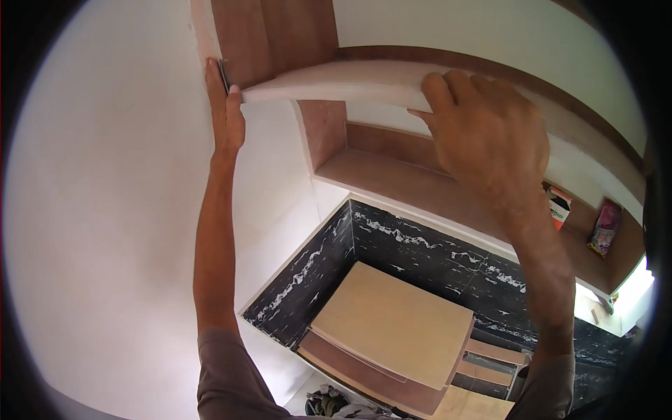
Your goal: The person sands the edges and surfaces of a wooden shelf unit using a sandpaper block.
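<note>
Left hand (227, 115): I see it raised, fingers straight along the pale upright edge (204, 31), thumb opposite, pinching a thin dark piece (223, 73) between them
Thin dark piece: it lies between the left fingers and thumb, at the corner where upright and shelf meet; I cannot tell what it is made of
Right hand (486, 129): fingers curled over the pale shelf front (336, 80); I cannot tell whether the palm hides anything
Pressure at the corner: I would keep the left fingers flat and the push even, since a tilted fingertip could dig into the edge
Steadiness overhead: both arms reach high, so I judge a light, level touch from the right hand safer than pulling down on the shelf
Pale shelf front: between the hands, a long smooth band, matte and faintly pink; it looks bowed, perhaps from the lens
Brown panels (276, 35): just right of the left fingertips, flat, with a dull wood-toned face
Lower shelf (381, 166): below the right hand, brown and boxy
Black tiles (437, 243): farther below both hands, streaked white
Cream board (392, 322): beneath the hands, flat and square-cornered, on stacked sheets
</note>
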`<move>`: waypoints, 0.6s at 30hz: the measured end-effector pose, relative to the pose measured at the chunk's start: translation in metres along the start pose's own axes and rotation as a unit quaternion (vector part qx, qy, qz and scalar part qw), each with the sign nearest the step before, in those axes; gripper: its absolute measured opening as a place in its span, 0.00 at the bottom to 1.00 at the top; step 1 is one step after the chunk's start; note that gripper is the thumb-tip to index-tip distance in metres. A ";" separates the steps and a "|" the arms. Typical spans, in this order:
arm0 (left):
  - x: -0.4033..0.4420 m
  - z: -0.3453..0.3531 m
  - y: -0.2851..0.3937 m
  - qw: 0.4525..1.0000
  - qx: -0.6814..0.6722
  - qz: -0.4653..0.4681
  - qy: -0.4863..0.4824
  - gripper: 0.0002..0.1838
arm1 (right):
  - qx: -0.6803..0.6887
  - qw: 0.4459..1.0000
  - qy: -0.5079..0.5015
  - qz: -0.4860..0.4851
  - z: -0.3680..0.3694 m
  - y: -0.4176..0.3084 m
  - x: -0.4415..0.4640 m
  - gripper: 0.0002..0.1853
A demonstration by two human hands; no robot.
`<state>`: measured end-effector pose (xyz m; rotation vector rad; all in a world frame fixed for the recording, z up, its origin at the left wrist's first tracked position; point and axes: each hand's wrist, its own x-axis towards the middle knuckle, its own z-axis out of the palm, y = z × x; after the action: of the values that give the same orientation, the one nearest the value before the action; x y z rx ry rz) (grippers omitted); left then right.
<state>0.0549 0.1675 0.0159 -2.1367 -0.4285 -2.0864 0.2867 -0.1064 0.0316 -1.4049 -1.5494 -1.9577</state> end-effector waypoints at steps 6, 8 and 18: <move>0.135 0.004 -0.038 0.996 -0.069 -0.057 -0.022 0.35 | 0.007 1.000 0.011 0.005 0.000 -0.001 0.002 0.06; 0.162 0.005 -0.046 0.995 -0.082 -0.055 -0.022 0.35 | 0.001 1.000 0.011 0.005 0.000 -0.001 0.002 0.06; 0.045 0.002 -0.066 0.998 0.007 0.052 -0.020 0.34 | -0.018 0.997 -0.012 0.069 0.001 -0.009 0.001 0.14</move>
<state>0.0384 0.2360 0.0534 -2.1472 -0.3272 -1.9823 0.2807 -0.1020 0.0270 -1.5130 -1.3948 -1.9019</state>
